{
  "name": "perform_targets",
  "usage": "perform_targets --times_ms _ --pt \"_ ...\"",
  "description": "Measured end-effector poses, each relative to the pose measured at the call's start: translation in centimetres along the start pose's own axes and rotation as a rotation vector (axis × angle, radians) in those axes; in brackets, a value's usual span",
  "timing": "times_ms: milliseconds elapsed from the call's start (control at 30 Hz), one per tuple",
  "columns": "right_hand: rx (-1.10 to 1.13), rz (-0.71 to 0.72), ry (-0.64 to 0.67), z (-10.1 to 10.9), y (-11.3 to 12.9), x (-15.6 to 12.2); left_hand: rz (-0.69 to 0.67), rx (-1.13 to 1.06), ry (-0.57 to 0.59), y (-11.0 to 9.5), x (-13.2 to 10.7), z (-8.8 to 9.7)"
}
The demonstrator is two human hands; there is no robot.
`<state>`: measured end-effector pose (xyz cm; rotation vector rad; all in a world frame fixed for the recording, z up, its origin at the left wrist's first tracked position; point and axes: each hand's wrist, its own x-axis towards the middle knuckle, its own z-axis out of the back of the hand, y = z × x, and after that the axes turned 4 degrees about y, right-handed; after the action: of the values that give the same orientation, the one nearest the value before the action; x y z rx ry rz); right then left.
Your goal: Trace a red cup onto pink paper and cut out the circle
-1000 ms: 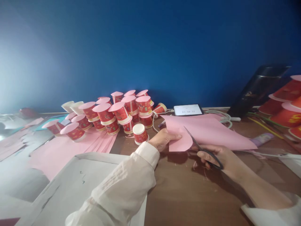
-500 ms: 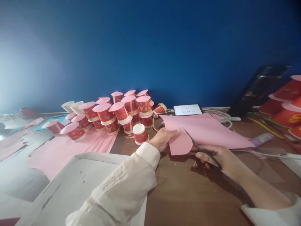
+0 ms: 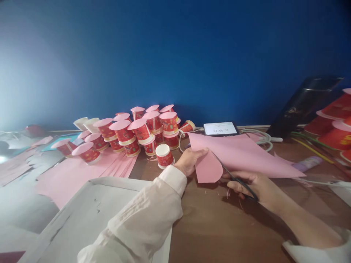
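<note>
A large sheet of thin pink paper (image 3: 241, 153) lies tilted just right of the frame's centre, its far corner lifted off the brown wooden table (image 3: 219, 226). A rounded flap, cut along a curve, hangs from its lower left edge. The sheet is plain and matte, with no print on it.

The left hand (image 3: 189, 160), in a cream long sleeve, pinches the paper's left edge between thumb and fingers just above the flap. The right hand (image 3: 255, 184), lower right of centre, is closed around the handles of dark-handled scissors (image 3: 236, 177), whose blades point up and left into the paper at the flap's right edge; whether the blades are apart cannot be told.

Just behind the sheet, a phone with a lit white screen (image 3: 220, 128) lies flat and reads "03:58:32". Left of centre stands a cluster of small red paper cups capped with pink discs (image 3: 137, 131), their printed patterns too small to read. One red cup with a white top (image 3: 163, 155) stands just left of the left hand. A white tray (image 3: 82, 219) fills the lower left.
</note>
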<state>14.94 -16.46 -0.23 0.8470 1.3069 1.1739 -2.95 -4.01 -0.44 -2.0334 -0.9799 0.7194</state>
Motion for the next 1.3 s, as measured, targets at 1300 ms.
perform_targets --times_ms 1300 --pt "-0.122 -0.072 0.128 2.0 -0.5 0.7 0.032 0.087 0.036 -0.1 -0.2 0.2"
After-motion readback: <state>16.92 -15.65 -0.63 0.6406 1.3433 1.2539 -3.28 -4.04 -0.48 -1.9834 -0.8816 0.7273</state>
